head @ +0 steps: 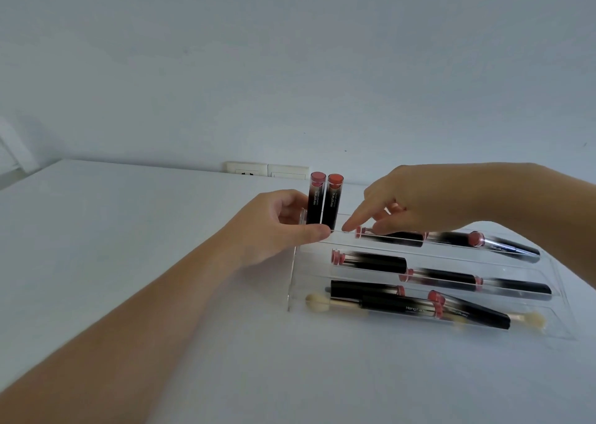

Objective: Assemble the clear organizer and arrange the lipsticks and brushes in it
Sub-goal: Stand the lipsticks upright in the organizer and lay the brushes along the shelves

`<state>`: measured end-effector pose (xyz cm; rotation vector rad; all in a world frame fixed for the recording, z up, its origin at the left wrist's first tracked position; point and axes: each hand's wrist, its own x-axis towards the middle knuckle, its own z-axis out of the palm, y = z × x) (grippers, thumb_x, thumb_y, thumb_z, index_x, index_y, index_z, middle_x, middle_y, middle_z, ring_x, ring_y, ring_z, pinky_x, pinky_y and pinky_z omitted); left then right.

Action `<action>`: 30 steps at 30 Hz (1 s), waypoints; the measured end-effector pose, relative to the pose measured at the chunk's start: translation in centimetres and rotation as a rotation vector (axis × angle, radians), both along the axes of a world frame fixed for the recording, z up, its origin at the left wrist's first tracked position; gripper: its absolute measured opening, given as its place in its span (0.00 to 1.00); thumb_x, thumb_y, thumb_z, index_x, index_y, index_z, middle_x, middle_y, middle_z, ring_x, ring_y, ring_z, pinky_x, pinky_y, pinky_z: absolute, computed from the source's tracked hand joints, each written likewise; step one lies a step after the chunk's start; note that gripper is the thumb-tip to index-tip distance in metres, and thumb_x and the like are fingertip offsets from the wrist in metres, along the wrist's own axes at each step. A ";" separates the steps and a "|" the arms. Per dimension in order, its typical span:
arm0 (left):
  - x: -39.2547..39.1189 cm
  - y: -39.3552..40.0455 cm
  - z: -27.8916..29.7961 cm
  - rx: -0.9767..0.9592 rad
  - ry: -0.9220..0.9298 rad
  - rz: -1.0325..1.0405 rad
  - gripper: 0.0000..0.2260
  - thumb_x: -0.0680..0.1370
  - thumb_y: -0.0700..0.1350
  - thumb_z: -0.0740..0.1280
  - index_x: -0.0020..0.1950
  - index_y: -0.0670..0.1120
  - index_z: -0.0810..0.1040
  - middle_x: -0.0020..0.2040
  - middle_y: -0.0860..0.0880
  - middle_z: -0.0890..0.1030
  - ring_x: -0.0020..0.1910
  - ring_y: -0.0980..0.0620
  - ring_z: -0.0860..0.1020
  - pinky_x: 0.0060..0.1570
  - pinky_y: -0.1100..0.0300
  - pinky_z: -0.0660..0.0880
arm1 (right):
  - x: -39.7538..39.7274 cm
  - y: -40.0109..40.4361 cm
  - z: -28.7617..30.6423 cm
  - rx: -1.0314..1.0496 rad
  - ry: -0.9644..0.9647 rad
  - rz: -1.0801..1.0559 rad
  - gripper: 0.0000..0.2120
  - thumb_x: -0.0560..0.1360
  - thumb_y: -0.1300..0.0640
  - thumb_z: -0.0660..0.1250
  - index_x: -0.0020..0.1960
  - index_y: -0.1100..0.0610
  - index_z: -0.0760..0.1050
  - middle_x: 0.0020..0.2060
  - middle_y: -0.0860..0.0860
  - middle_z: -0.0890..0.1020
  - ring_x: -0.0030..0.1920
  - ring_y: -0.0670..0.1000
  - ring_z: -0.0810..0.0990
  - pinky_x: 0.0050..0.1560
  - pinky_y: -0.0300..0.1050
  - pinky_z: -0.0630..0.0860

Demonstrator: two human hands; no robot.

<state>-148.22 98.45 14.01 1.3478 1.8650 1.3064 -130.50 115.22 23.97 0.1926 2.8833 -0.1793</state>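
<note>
At the organizer's [562,318] far left corner two lipsticks stand upright side by side, the left lipstick [315,202] and the right lipstick [332,204], touching or nearly so, while the organizer itself sits on the right half of a white table [129,246], toward its far edge. The left hand [274,226] curls round that corner, thumb on the near side of the clear wall and fingers behind the standing pair, so it seems to steady them or the wall; whether it truly pinches a lipstick I cannot tell. The right hand [416,201] hovers over the back tier with its forefinger stretched down to the tier's front lip, just beside the standing pair, the other fingers loosely bent over a lying lipstick [392,239]; it seems to grip nothing. The tall pair is the risk: a nudge from that forefinger, or the left hand letting go too quickly, could tip them onto the tiers below or off the far side. The clear walls are also hard to see, so a finger could catch an edge and shift the whole organizer. More lipsticks lie end to end in the middle tier, and in the front tier lipsticks lie over a brush [314,301]. The organizer's joints, its right end and the feet of the standing pair are hard to make out, and the right hand hides part of the back tier.
</note>
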 end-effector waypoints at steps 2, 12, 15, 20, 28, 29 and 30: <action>0.0 -0.1 0.1 -0.001 0.004 -0.002 0.21 0.65 0.61 0.77 0.56 0.56 0.83 0.51 0.56 0.87 0.52 0.56 0.85 0.62 0.50 0.78 | 0.0 0.1 0.2 0.079 -0.041 0.024 0.15 0.82 0.47 0.63 0.61 0.27 0.74 0.41 0.35 0.75 0.47 0.26 0.70 0.42 0.30 0.64; 0.3 0.2 0.3 0.100 -0.079 -0.010 0.21 0.64 0.59 0.79 0.56 0.62 0.82 0.55 0.56 0.86 0.55 0.53 0.84 0.64 0.47 0.77 | 1.1 0.6 0.3 0.244 0.045 0.088 0.11 0.82 0.48 0.60 0.58 0.33 0.75 0.49 0.35 0.74 0.48 0.22 0.65 0.41 0.30 0.62; 0.7 0.5 0.6 0.198 -0.200 -0.016 0.24 0.66 0.54 0.79 0.61 0.57 0.81 0.56 0.54 0.86 0.56 0.53 0.84 0.58 0.51 0.79 | 1.5 0.6 0.3 0.225 0.076 0.071 0.10 0.81 0.49 0.61 0.56 0.34 0.75 0.51 0.31 0.75 0.49 0.24 0.67 0.42 0.30 0.63; 2.1 0.9 0.6 0.257 -0.302 -0.017 0.19 0.70 0.46 0.78 0.60 0.53 0.82 0.53 0.48 0.87 0.49 0.53 0.86 0.48 0.66 0.78 | 1.9 0.5 0.3 0.078 0.218 0.004 0.07 0.77 0.47 0.66 0.51 0.35 0.78 0.46 0.34 0.81 0.47 0.37 0.77 0.44 0.38 0.74; 2.5 1.2 0.6 0.265 -0.333 0.002 0.14 0.71 0.44 0.77 0.55 0.53 0.84 0.52 0.48 0.88 0.47 0.49 0.86 0.47 0.64 0.79 | 1.9 -0.3 -1.1 -0.372 0.681 -0.175 0.11 0.74 0.55 0.74 0.51 0.40 0.81 0.44 0.39 0.84 0.41 0.46 0.84 0.46 0.39 0.79; 2.5 1.2 0.6 0.260 -0.334 0.007 0.14 0.70 0.44 0.77 0.55 0.53 0.84 0.52 0.49 0.88 0.48 0.49 0.87 0.47 0.64 0.79 | 1.8 -0.5 -1.4 -0.396 0.695 -0.193 0.11 0.74 0.54 0.74 0.52 0.40 0.81 0.44 0.39 0.84 0.41 0.45 0.83 0.45 0.38 0.79; 2.4 1.2 0.6 0.254 -0.332 0.013 0.15 0.70 0.44 0.77 0.56 0.52 0.84 0.51 0.49 0.88 0.48 0.49 0.87 0.48 0.64 0.79 | 1.8 -0.6 -1.8 -0.414 0.711 -0.209 0.11 0.74 0.54 0.74 0.52 0.40 0.81 0.43 0.38 0.84 0.39 0.44 0.83 0.42 0.36 0.79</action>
